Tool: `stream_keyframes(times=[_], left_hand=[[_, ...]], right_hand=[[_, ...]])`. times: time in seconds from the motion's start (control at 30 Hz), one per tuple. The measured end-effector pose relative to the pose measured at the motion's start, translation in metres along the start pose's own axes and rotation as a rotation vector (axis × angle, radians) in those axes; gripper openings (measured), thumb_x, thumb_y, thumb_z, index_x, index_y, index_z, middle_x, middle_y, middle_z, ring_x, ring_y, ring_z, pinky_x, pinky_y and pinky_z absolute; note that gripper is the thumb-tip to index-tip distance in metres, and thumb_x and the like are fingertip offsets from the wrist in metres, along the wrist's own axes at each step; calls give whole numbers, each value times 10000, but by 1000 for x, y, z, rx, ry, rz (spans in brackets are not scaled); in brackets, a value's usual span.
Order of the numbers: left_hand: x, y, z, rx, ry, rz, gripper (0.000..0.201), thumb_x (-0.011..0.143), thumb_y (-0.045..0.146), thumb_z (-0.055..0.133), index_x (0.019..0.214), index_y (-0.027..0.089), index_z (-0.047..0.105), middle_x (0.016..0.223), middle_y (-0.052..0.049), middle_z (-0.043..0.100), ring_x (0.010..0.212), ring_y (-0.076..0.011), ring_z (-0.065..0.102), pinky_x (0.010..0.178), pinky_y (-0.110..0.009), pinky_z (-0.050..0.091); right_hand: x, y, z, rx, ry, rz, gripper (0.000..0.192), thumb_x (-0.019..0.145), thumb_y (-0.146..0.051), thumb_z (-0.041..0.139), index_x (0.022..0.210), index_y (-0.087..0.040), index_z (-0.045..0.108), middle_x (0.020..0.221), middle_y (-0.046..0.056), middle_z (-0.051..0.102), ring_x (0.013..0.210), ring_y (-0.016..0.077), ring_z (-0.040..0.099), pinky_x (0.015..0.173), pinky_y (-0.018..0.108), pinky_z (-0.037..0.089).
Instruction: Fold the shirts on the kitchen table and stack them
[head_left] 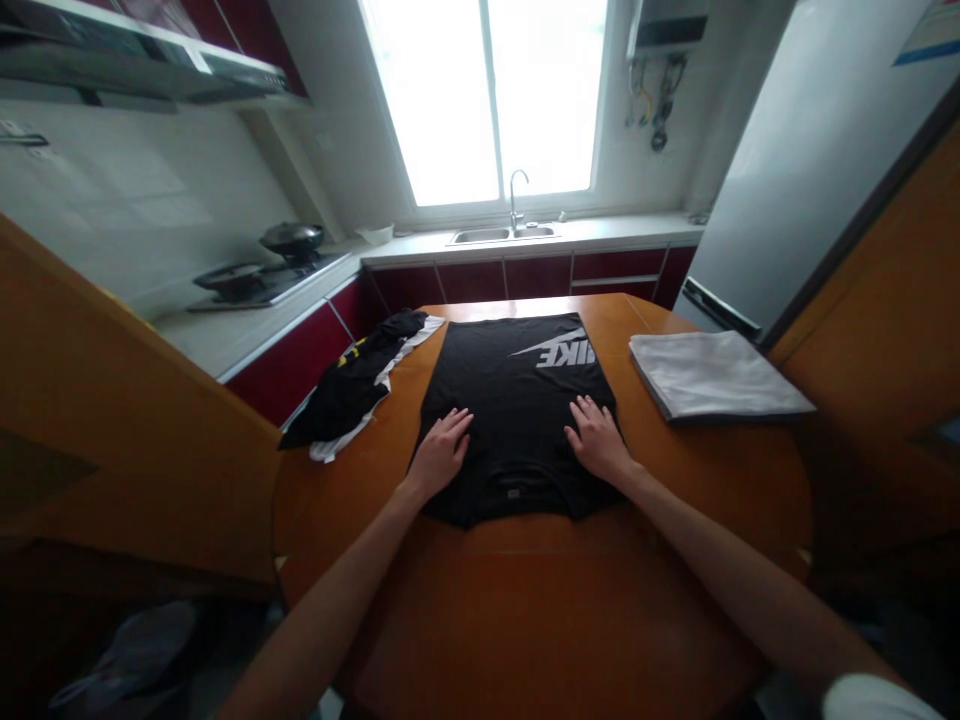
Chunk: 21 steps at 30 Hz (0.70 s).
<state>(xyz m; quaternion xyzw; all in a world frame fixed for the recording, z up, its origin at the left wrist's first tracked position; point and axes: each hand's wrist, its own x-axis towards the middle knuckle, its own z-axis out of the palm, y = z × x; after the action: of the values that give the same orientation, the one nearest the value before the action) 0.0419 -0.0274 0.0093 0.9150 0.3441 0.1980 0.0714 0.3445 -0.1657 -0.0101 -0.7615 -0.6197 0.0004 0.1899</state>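
A black T-shirt [517, 400] with a white logo lies flat on a round orange wooden table [525, 600], its collar toward me. My left hand [441, 450] rests palm down on the shirt's left side, fingers spread. On the shirt's right side lies my right hand [598, 438], also flat with fingers apart. Neither hand grips the cloth.
A crumpled heap of black and white clothes [356, 385] hangs over the table's left edge. A folded grey-white garment [712, 375] lies at the right. Behind are a counter with a sink [502, 235], a stove with pans [262, 270], and a fridge [810, 170].
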Motion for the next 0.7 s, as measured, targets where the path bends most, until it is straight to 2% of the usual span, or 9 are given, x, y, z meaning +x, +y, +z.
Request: stream_keyframes(times=[0.13, 0.23, 0.47, 0.6, 0.7], left_hand=[[-1, 0, 12, 20, -41, -9, 483, 992, 280, 415, 1457, 183, 502, 1563, -85, 444, 1490, -266, 325, 1210, -516, 294], [-3, -4, 16, 24, -97, -20, 487, 996, 305, 417, 1466, 202, 493, 1571, -92, 432, 1492, -283, 317, 1189, -550, 311], [-3, -2, 14, 35, -132, -28, 480, 1009, 326, 393, 1458, 199, 504, 1572, -98, 428, 1484, -286, 333, 1190, -541, 306], [-3, -2, 14, 45, -133, -26, 479, 1010, 324, 390, 1454, 187, 510, 1573, -106, 425, 1479, -295, 343, 1188, -548, 307], [-3, -4, 14, 54, -135, -18, 482, 1009, 323, 393, 1455, 183, 509, 1579, -108, 417, 1478, -297, 344, 1192, -547, 300]], right_hand=[[3, -8, 4, -52, -146, 32, 725, 988, -486, 390, 1549, -31, 322, 1643, 202, 226, 1537, 294, 155, 1223, 505, 143], [7, -10, 4, -63, -184, 75, 741, 999, -515, 350, 1564, -38, 290, 1654, 195, 192, 1544, 287, 118, 1227, 503, 113], [6, -13, 4, -68, -170, 85, 734, 1012, -530, 318, 1568, -53, 285, 1661, 193, 163, 1546, 282, 100, 1225, 499, 98], [6, -13, -5, -74, -78, 100, 707, 1022, -497, 290, 1557, -36, 303, 1653, 196, 196, 1542, 285, 121, 1223, 503, 105], [7, -6, -8, -106, -31, 163, 680, 1025, -456, 293, 1553, -28, 308, 1646, 210, 208, 1537, 292, 140, 1220, 502, 112]])
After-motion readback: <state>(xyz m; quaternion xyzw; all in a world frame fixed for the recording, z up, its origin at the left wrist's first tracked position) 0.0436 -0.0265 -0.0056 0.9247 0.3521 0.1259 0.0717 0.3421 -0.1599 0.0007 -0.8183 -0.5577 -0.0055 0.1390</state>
